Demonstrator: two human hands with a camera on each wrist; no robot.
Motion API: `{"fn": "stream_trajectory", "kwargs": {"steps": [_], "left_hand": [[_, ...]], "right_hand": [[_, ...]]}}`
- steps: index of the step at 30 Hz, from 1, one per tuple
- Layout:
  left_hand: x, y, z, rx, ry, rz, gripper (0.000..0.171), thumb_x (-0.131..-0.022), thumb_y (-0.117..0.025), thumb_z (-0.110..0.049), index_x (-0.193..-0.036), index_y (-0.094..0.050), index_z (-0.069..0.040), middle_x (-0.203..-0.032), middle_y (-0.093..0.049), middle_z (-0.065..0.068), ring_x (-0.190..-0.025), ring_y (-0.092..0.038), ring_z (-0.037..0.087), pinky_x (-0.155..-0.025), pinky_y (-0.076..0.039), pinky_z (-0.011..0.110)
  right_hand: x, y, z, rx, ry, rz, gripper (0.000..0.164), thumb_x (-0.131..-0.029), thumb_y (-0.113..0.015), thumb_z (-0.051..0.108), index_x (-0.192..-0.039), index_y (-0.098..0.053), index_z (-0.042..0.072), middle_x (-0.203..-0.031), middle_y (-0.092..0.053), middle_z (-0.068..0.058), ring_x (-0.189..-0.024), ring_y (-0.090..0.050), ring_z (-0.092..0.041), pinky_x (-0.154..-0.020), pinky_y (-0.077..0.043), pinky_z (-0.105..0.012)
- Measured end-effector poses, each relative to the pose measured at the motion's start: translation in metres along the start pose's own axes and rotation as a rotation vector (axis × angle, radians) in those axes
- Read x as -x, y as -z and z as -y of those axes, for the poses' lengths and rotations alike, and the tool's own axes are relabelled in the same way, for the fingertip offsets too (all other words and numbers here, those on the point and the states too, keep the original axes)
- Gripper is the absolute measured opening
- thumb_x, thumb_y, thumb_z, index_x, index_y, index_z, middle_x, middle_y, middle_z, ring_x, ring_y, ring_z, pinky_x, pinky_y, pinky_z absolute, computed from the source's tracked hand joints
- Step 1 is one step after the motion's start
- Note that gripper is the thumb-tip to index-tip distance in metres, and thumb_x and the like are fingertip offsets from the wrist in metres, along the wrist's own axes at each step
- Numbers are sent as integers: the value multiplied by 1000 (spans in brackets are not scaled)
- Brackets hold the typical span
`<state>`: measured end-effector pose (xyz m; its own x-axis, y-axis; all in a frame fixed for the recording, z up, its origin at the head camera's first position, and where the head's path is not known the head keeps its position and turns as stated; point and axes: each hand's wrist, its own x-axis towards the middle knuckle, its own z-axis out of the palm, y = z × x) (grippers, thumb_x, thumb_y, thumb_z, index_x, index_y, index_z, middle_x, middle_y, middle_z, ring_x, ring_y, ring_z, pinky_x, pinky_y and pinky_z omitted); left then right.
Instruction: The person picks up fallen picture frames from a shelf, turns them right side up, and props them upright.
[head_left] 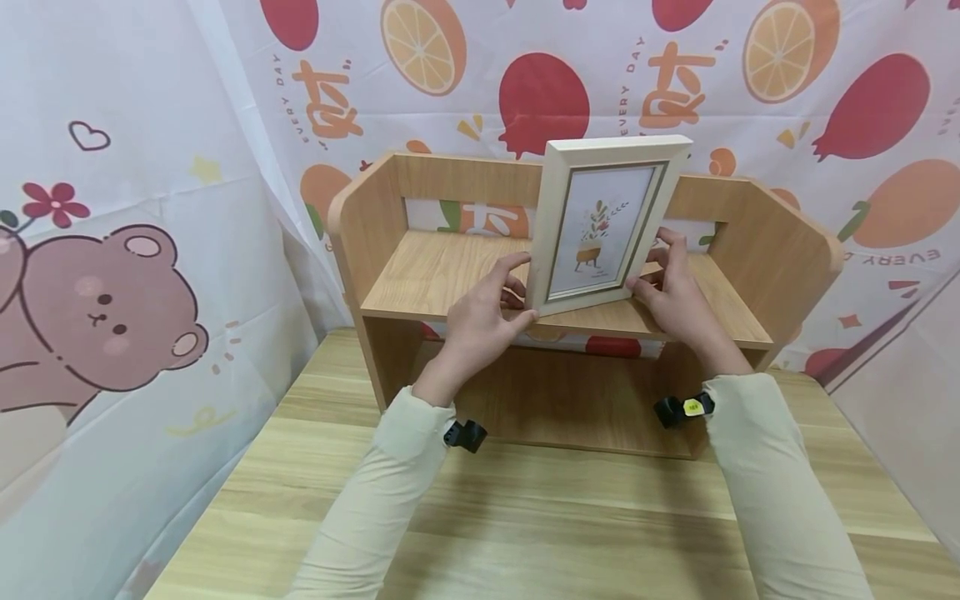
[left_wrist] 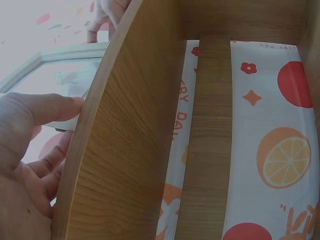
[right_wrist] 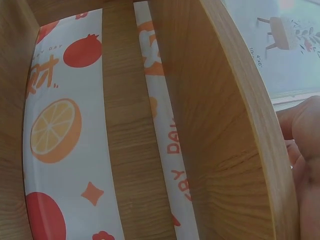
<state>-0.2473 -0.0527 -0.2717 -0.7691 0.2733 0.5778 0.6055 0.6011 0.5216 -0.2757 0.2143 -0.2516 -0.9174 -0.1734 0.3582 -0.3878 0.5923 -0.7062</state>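
A cream picture frame [head_left: 553, 221] stands upright, tilted a little, on the upper shelf of a wooden desktop shelf unit [head_left: 442, 267]. Its picture shows a plant in a legged pot. My left hand [head_left: 480, 323] holds the frame at its lower left edge, thumb at the front corner and fingers at the side. At the lower right edge my right hand [head_left: 675, 292] grips it, thumb near the front corner. In the left wrist view, the shelf board [left_wrist: 115, 135] partly covers the left hand [left_wrist: 25, 155]. The right wrist view shows only part of the right hand [right_wrist: 307, 140].
The shelf unit has side panels [head_left: 787, 250], a back rail and a lower compartment [head_left: 562, 400]. It stands on a wood-grain table [head_left: 540, 533]. Behind hangs a fruit-print cloth [head_left: 480, 108]; at left, a cloth with a bear [head_left: 127, 308].
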Motion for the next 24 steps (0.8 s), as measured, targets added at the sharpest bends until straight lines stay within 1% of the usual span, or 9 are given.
{"fn": "stream_trajectory", "kwargs": {"steps": [7, 11, 15, 18, 24], "left_hand": [[0, -2, 1, -34, -19, -23, 66, -83, -76, -20, -139, -41, -19, -100, -66, 5, -92, -70, 18, -61, -48, 30], [1, -3, 0, -63, -33, -34, 66, -83, -76, -21, -139, -41, -19, -99, -67, 4, -90, -70, 17, -58, -45, 28], [2, -5, 0, -94, -63, -59, 66, -82, -77, -23, -138, -42, -19, -97, -68, 3, -88, -70, 16, -56, -43, 26], [2, -7, 1, -107, -81, -77, 66, -82, -77, -23, -137, -42, -19, -96, -68, 3, -86, -70, 16, -55, -42, 26], [2, -9, 2, -128, -99, -103, 66, -81, -77, -23, -137, -43, -19, -95, -68, 3, -84, -69, 16, -53, -40, 25]], "right_hand": [[-4, -1, -2, -9, -2, 10, 68, -98, -52, 6, -146, -6, 17, -133, -45, -21, -103, -55, -31, -85, -42, -20], [-5, -1, -2, -15, 0, 12, 68, -98, -52, 6, -147, -6, 18, -133, -46, -21, -103, -55, -31, -87, -41, -24], [-6, 0, -3, -17, -4, 14, 68, -98, -52, 7, -147, -6, 19, -134, -46, -21, -105, -54, -32, -90, -41, -30], [-7, -1, -4, -22, -1, 13, 68, -98, -52, 7, -147, -6, 19, -134, -46, -21, -106, -54, -32, -91, -40, -33], [-9, -2, -5, -27, 10, 11, 67, -98, -51, 5, -147, -7, 19, -134, -47, -21, -104, -55, -32, -89, -40, -30]]}}
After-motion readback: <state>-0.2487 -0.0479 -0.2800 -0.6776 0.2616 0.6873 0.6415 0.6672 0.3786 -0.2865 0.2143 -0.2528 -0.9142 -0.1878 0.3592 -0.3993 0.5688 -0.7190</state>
